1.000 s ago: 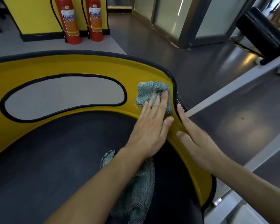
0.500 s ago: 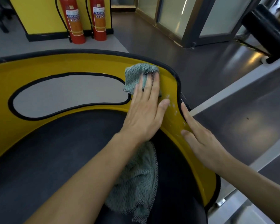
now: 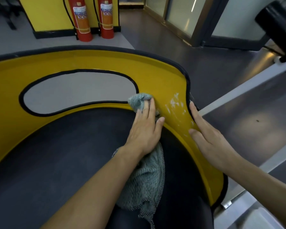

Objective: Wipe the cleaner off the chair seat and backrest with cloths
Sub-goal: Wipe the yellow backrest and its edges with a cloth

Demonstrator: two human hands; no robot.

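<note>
A yellow curved backrest (image 3: 155, 70) with black trim and an oval cut-out wraps round a dark seat (image 3: 56, 162). My left hand (image 3: 145, 129) presses a grey-green cloth (image 3: 139, 100) flat against the backrest's inner face, beside the cut-out's right end. The cloth's loose end (image 3: 147, 184) hangs under my wrist onto the seat. White streaks of cleaner (image 3: 175, 104) show on the yellow surface between my hands. My right hand (image 3: 206, 139) rests with straight fingers on the backrest's right rim.
Two red fire extinguishers (image 3: 80, 19) stand against a yellow wall panel behind the chair. A glass partition (image 3: 180, 12) and a dark glossy floor (image 3: 229, 76) lie to the right. A pale rail (image 3: 238, 95) runs diagonally past the chair's right side.
My left hand slid the cloth left and down from the backrest's right edge towards the cut-out, uncovering white cleaner streaks. My right hand kept its place on the rim.
</note>
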